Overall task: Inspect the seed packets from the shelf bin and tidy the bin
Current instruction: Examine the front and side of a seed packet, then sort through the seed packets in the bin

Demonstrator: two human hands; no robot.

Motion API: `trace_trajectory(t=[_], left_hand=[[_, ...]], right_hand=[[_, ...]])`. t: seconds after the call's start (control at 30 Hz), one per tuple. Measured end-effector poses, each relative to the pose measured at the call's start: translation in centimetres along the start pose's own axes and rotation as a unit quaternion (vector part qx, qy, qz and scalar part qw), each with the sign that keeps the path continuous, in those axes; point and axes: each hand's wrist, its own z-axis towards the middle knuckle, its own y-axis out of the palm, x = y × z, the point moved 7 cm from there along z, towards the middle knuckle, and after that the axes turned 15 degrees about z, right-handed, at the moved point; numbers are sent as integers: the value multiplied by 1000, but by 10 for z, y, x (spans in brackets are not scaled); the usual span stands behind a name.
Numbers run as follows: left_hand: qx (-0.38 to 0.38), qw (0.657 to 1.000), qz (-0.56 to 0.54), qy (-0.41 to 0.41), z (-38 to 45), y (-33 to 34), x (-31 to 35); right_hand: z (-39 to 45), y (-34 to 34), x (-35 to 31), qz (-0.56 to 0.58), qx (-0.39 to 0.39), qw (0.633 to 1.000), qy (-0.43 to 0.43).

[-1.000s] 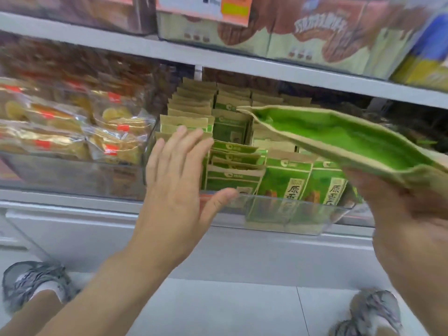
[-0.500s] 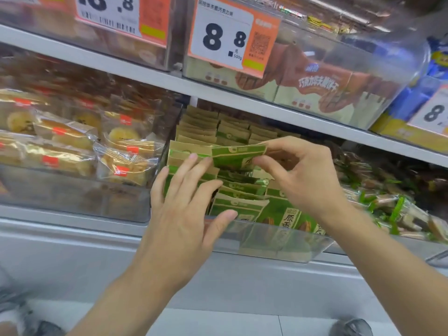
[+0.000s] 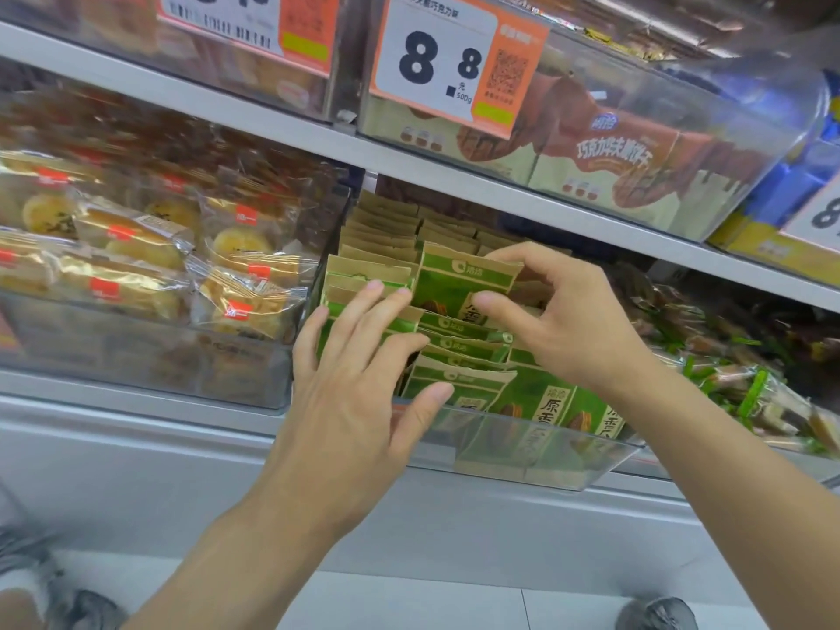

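Head view shows the right hand (image 3: 559, 320) pinching one green seed packet (image 3: 459, 284) by its top, just above the clear bin (image 3: 545, 461). Beside it, the left hand (image 3: 359, 379) has flat, spread fingers pressing the packet row (image 3: 363, 284) back. I think the packet should slide straight down into the gap, slowly, so nothing bends.

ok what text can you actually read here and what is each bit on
"8.8", "元" and "500g": middle price tag, upper shelf bin.
"8": cut-off price tag at right.
"洽洽" logo: held seed packet, pinched by right hand.
"原香": front packets in the bin.
Left price tag, QR code, brown packs: too blurred.
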Motion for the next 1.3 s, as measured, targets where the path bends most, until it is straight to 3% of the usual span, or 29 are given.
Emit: trace_trajectory(t=[0.4, 0.53, 0.77, 0.97, 1.3], left_hand=[[10, 1000, -20, -13, 2, 0, 0], [10, 1000, -19, -14, 2, 1, -1], [9, 999, -26, -19, 2, 1, 0], [13, 999, -27, -20, 2, 2, 0], [10, 999, -29, -23, 1, 1, 0]], right_hand=[[5, -9, 12, 32, 87, 996, -2], [7, -2, 17, -17, 28, 999, 30], [19, 2, 18, -42, 0, 998, 40], [34, 11, 31, -27, -28, 992, 116], [61, 39, 53, -189, -128, 956, 186]])
